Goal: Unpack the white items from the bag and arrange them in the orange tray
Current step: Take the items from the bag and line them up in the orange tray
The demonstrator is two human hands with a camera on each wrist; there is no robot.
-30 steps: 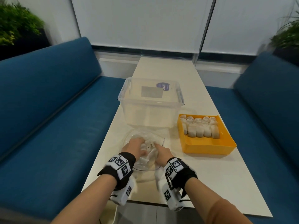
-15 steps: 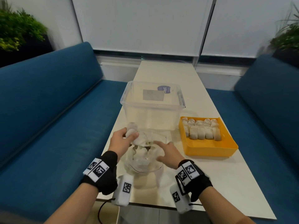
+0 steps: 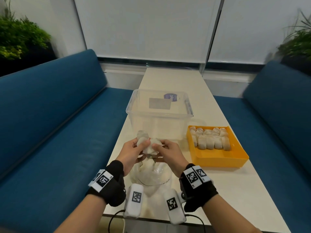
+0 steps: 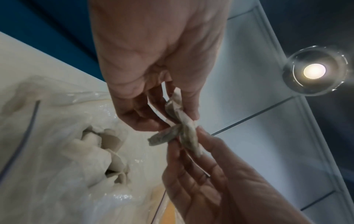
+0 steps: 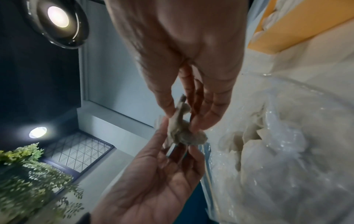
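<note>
Left hand (image 3: 130, 153) and right hand (image 3: 169, 154) meet above bench (image 3: 235, 190), fingertips of both pinching small clump of white items (image 3: 148, 145). Clump held just above clear plastic bag (image 3: 151, 175), which lies on near part of bench with more white pieces inside. Right of bag: orange tray (image 3: 217, 158), two rows of white items filling its far half. Far of bag: clear plastic tub (image 3: 159, 116). Blue sofas (image 3: 50, 123) either side of bench.
</note>
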